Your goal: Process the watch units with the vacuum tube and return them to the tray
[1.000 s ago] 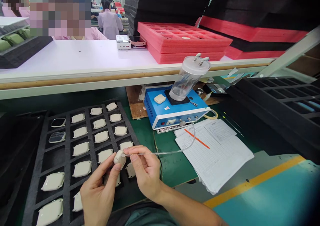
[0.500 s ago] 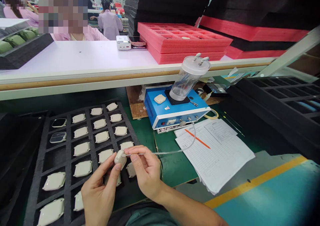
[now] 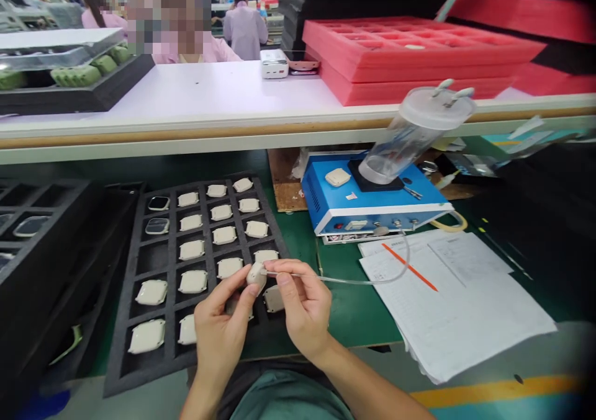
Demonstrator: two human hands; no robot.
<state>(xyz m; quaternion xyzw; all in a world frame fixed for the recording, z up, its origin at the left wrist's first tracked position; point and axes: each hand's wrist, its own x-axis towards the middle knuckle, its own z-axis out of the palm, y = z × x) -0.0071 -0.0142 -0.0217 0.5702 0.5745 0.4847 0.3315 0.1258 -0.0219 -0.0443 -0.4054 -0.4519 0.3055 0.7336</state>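
beside the black tray [image 3: 139, 321], papers [image 3: 460, 302] and blue machine [image 3: 372, 206].

Ahead of my hands the black foam tray [image 3: 139, 345] fills the left of the bench, most of its pockets taken by white shells [image 3: 193, 281], and a raised black tray [image 3: 41, 246] walls off the far left. To the right, the thin clear tube [image 3: 354, 281] hangs across the green mat [image 3: 344, 314] toward the blue box [image 3: 372, 212], with papers [image 3: 465, 308] lying just beyond. Overhead the white shelf [image 3: 209, 134] caps any reach upward; I see open passage only over the green mat between tray and papers.
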